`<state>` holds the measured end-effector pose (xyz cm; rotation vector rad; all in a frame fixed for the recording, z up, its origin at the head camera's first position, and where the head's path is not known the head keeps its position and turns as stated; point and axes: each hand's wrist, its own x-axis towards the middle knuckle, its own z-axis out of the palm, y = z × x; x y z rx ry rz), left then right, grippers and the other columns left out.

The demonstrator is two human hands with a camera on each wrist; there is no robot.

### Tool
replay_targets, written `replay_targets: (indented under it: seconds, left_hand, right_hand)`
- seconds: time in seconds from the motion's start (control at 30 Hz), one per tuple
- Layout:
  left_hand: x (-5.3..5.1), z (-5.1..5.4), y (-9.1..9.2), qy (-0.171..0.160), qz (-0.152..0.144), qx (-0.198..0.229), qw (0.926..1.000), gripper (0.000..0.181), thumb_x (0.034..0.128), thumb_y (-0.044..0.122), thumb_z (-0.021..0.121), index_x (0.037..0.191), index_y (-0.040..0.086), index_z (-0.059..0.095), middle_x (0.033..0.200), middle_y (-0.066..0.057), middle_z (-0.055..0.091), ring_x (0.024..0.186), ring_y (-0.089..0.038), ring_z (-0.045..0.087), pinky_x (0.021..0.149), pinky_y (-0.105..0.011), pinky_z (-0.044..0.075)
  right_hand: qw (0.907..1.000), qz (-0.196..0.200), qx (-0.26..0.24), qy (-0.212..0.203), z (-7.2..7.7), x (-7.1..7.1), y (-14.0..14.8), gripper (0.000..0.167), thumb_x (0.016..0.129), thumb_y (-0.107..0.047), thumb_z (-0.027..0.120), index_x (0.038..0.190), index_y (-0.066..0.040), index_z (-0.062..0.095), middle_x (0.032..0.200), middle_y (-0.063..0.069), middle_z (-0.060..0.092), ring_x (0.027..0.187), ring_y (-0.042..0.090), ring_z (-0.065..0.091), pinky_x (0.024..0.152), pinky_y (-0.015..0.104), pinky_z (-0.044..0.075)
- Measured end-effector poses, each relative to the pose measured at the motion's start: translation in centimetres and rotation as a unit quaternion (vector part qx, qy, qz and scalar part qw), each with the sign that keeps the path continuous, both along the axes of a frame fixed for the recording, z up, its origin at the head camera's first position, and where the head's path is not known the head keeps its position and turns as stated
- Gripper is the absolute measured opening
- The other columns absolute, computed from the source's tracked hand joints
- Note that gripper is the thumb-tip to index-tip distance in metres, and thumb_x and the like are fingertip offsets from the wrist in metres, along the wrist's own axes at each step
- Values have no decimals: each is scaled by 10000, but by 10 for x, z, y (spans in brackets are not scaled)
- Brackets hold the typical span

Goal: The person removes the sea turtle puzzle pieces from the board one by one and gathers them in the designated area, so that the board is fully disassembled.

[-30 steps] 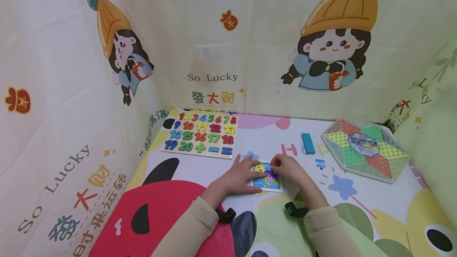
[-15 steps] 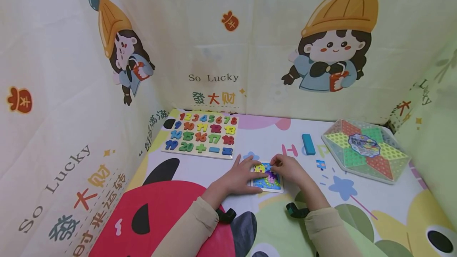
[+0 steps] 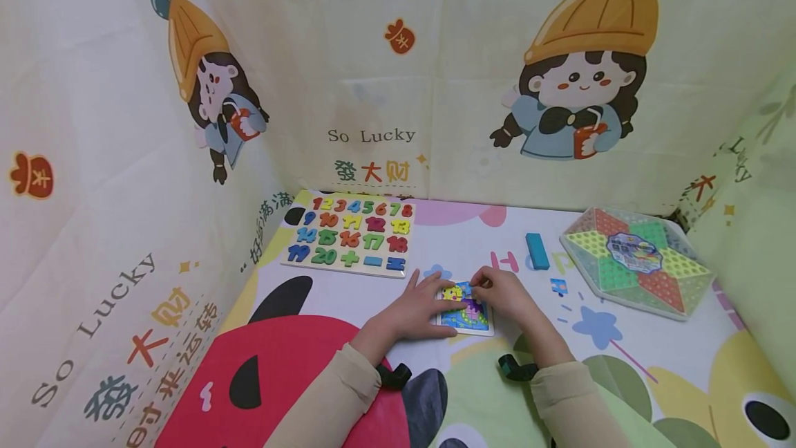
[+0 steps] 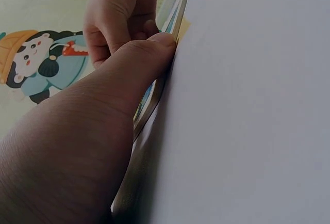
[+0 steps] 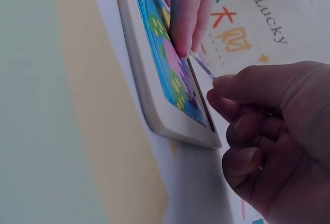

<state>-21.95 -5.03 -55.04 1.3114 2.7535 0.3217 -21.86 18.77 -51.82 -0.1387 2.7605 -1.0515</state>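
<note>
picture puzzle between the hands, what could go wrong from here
The right hand pinches a thin piece by its edge, so it might slip or go in crooked.
The left hand has fingers reaching over the puzzle, which could shift it.
The loose blue piece off to the right might be overlooked.

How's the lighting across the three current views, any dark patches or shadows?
Head: fairly bright, with the number board readable; left wrist: dimmer, the left hand dark against the pale tabletop; right wrist: also dim, a soft shadow beside the puzzle board.
</note>
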Motion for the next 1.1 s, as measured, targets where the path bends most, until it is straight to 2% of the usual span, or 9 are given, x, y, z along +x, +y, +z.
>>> replay_targets:
  seconds: [0.2, 0.53, 0.77, 0.9, 1.0, 1.1]
  left_hand:
    - [1, 1, 0, -22, 52, -98, 9999, 634, 858, 777, 459, 1445, 604, 295, 1578, 68, 324, 1534, -266, 153, 1188, -677, 49]
    - [-1, 0, -1, -98, 77, -118, 9999, 627, 856, 781, 452, 1437, 620, 279, 1586, 76, 304, 1539, -237, 127, 1200, -653, 5]
    - [-1, 0, -2, -122, 37, -52, 9999, 632, 856, 778, 459, 1441, 612, 285, 1582, 69, 311, 1534, -231, 147, 1200, -653, 4]
    - [0, 1, -1, -107, 12, -45, 9999, 633, 857, 776, 460, 1442, 614, 281, 1577, 66, 316, 1529, -229, 162, 1200, -653, 15]
    - [1, 1, 0, -103, 12, -67, 9999, 636, 859, 771, 466, 1447, 607, 287, 1576, 63, 317, 1528, -227, 166, 1201, -652, 19]
    - [2, 2, 0, -134, 21, -89, 9999, 638, 860, 765, 475, 1450, 598, 297, 1579, 62, 316, 1529, -226, 165, 1202, -651, 19]
  right_hand:
    - [9996, -247, -73, 73, 1, 0, 11, 93, 940, -240, 675, 1018, -191, 682, 904, 10, 654, 828, 196, 555, 721, 288, 487]
    - [9947, -879, -524, 66, 0, -1, 57, 204, 950, -321, 662, 1096, -178, 667, 991, 77, 621, 883, 232, 512, 689, 286, 473]
    - [9937, -1030, -368, 232, -4, 3, 91, 264, 971, -333, 628, 1130, -128, 678, 1082, 129, 663, 908, 245, 533, 705, 283, 467]
    - [9927, -1127, -416, 76, -5, 6, 106, 300, 977, -362, 613, 1148, -124, 672, 1174, 141, 659, 968, 255, 542, 746, 271, 473]
    - [9919, -1185, -437, -111, -7, 8, 114, 321, 979, -391, 599, 1169, -140, 663, 1202, 136, 650, 977, 258, 536, 759, 272, 470]
    - [9927, -1134, -388, -130, -8, 9, 119, 337, 985, -387, 590, 1181, -122, 659, 1215, 154, 646, 973, 258, 536, 753, 283, 459]
